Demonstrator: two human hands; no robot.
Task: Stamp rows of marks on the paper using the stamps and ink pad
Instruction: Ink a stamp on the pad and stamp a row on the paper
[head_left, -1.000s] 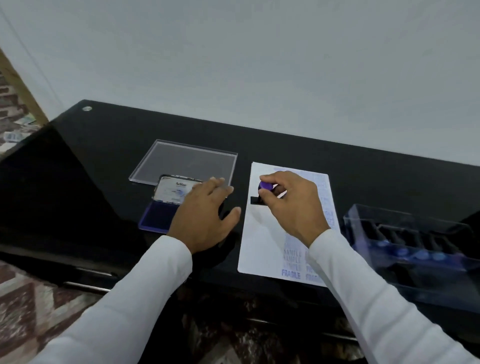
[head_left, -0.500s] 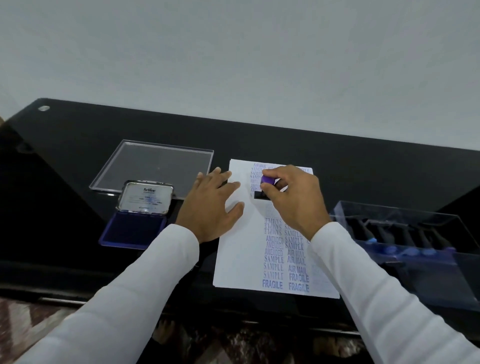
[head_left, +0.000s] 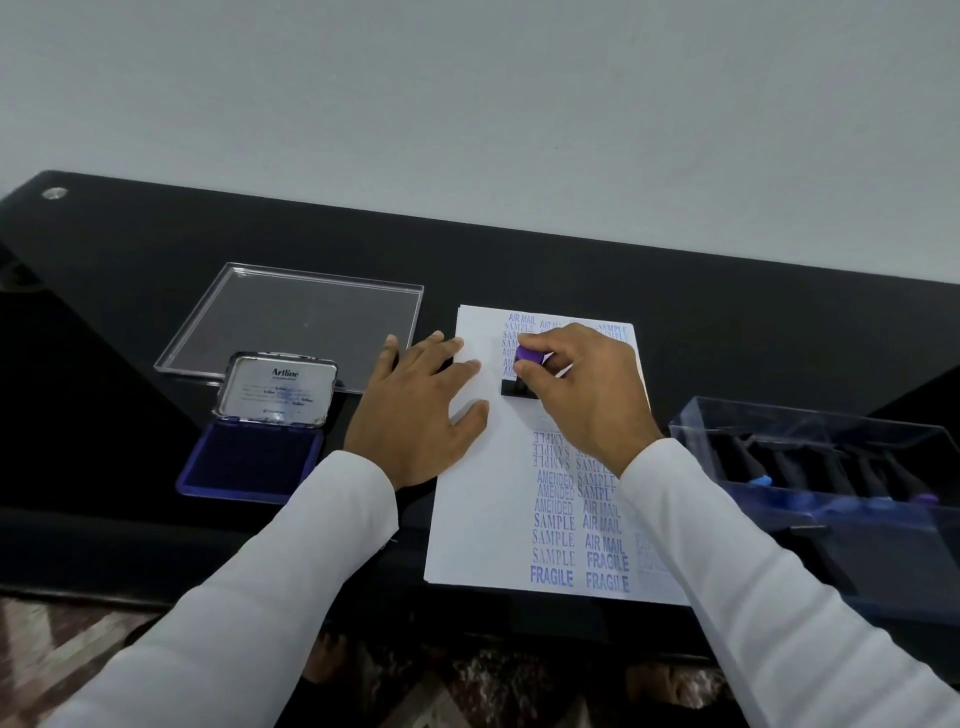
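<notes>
The sheet of paper (head_left: 467, 514) at frame centre already carries two blue columns of marks, FRAGILE, SAMPLE, AMENDED and AIR MAIL, with fainter ones along its right edge; its left strip is blank. The right hand (head_left: 582, 395) pinches a purple-topped stamp (head_left: 522, 376) down on the upper middle. The left hand (head_left: 415, 410) presses flat, fingers straight, on the left edge. The open ink pad (head_left: 249, 457) lies lower left on the tabletop (head_left: 130, 312). Judging by this, most rows are done.

We see bare glossy black bench (head_left: 156, 322) left and behind; open blue ink pad (head_left: 249, 460) with upright lid and flat clear plastic lid (head_left: 296, 325) block left side, clear stamp box (head_left: 831, 499) walls off right of white paper (head_left: 478, 509).
</notes>
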